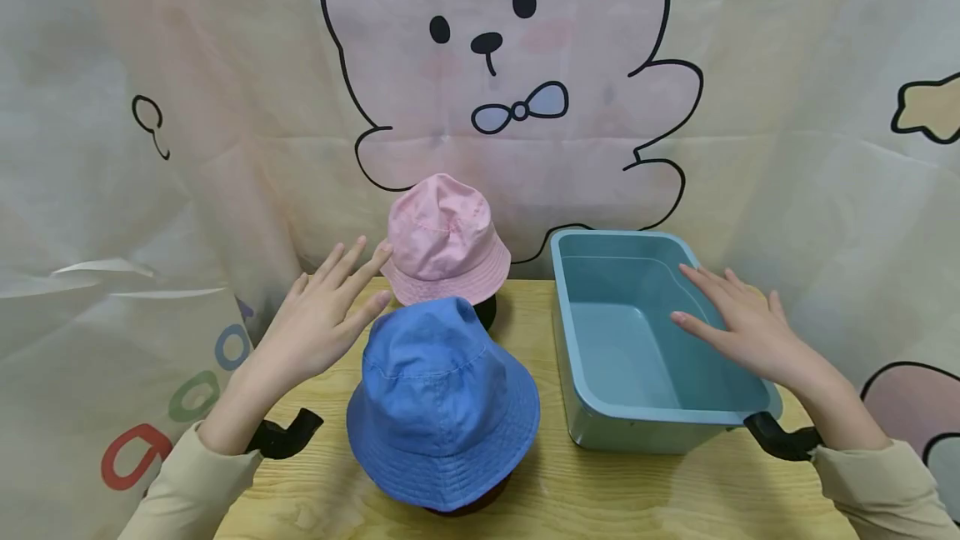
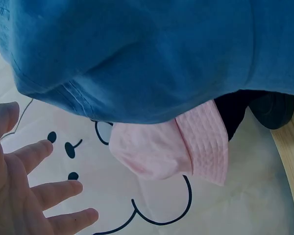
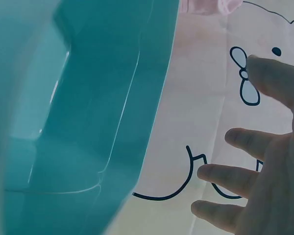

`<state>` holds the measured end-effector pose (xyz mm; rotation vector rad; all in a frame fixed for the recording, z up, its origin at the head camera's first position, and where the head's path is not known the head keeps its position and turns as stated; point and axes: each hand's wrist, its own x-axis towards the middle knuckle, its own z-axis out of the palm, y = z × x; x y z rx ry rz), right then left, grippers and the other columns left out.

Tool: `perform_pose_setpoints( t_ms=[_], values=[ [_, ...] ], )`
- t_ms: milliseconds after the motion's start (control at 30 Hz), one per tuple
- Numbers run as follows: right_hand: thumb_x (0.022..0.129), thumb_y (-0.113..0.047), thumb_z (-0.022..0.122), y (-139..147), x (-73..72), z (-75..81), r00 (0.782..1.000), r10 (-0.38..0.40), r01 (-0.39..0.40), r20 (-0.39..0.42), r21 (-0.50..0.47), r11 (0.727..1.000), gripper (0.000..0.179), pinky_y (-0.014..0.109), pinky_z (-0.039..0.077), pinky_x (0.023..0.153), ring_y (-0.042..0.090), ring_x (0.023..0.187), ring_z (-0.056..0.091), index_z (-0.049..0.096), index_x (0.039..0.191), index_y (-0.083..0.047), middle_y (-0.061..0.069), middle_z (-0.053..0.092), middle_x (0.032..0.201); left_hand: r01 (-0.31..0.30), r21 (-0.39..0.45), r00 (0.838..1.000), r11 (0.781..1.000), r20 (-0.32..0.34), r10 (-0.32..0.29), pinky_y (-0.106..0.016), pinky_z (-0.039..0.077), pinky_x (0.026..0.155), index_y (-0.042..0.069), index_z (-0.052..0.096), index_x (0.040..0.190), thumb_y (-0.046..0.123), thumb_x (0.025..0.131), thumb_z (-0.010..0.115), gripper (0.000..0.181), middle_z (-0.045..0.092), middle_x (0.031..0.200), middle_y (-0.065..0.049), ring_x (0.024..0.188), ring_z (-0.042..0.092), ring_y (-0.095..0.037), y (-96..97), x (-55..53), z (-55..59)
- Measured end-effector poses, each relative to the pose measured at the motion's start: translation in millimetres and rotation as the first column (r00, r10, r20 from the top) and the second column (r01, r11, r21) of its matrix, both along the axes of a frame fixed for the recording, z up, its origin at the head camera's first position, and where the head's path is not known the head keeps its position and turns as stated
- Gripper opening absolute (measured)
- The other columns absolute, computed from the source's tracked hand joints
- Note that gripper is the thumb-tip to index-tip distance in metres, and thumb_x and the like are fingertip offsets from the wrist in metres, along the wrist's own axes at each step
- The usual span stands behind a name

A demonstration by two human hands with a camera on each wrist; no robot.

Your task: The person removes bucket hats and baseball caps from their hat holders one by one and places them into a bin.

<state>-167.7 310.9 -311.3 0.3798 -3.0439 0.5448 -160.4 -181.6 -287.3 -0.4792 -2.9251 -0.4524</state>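
A blue bucket hat point(image 1: 442, 398) sits near the front of the table on a dark support, mostly hidden under its brim. Behind it a pink bucket hat point(image 1: 447, 240) rests on a dark stand, seen also below the blue hat in the left wrist view. My left hand point(image 1: 318, 319) hovers to the left of both hats with its fingers spread, holding nothing. On the right stands a teal plastic bin point(image 1: 566, 340) with nothing visible inside. Over its right side hangs my right hand point(image 1: 742, 319), fingers spread; no object is in it.
The wooden table point(image 1: 330, 482) carries the hats and the bin. A curtain point(image 1: 787, 190) printed with a cartoon bear hangs right behind the table and along its sides. Black wrist mounts point(image 1: 288, 436) stick out from both wrists.
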Motion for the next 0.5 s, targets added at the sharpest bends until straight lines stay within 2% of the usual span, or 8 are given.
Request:
perform_pose_setpoints(
  t_ms=[167, 333, 500],
  values=[
    [0.094, -0.046, 0.055, 3.5, 3.5, -2.9, 1.0, 0.0, 0.001, 0.017, -0.043, 0.999, 0.077, 0.08, -0.009, 0.099, 0.052, 0.144, 0.006, 0.014, 0.155, -0.024, 0.028, 0.023, 0.155, 0.012, -0.007, 1.0, 1.0, -0.026, -0.012, -0.069, 0.017, 0.11, 0.038, 0.016, 0.153, 0.058, 0.099, 0.03, 0.058, 0.012, 0.163, -0.002, 0.15, 0.012, -0.034, 1.5, 4.4, 0.4],
    [0.095, -0.046, 0.055, 7.2, 6.2, -4.1, 1.0, 0.002, 0.001, 0.031, -0.071, 0.998, 0.077, 0.081, -0.007, 0.099, 0.054, 0.143, 0.007, 0.013, 0.155, -0.025, 0.027, 0.023, 0.155, 0.024, 0.022, 0.999, 0.999, -0.046, -0.023, -0.065, 0.018, 0.111, 0.04, 0.018, 0.152, 0.056, 0.1, 0.032, 0.056, 0.015, 0.163, -0.001, 0.15, 0.014, -0.034, 2.9, 8.5, 1.7],
    [0.095, -0.044, 0.056, 11.6, 7.9, -5.8, 0.999, 0.004, -0.001, 0.031, -0.091, 0.996, 0.077, 0.082, -0.002, 0.097, 0.056, 0.14, 0.016, 0.013, 0.156, -0.024, 0.028, 0.025, 0.154, 0.035, 0.048, 0.998, 0.998, -0.06, -0.032, -0.065, 0.019, 0.111, 0.04, 0.021, 0.151, 0.055, 0.1, 0.034, 0.055, 0.019, 0.161, -0.001, 0.149, 0.019, -0.034, 5.7, 13.5, 4.3]
  ],
)
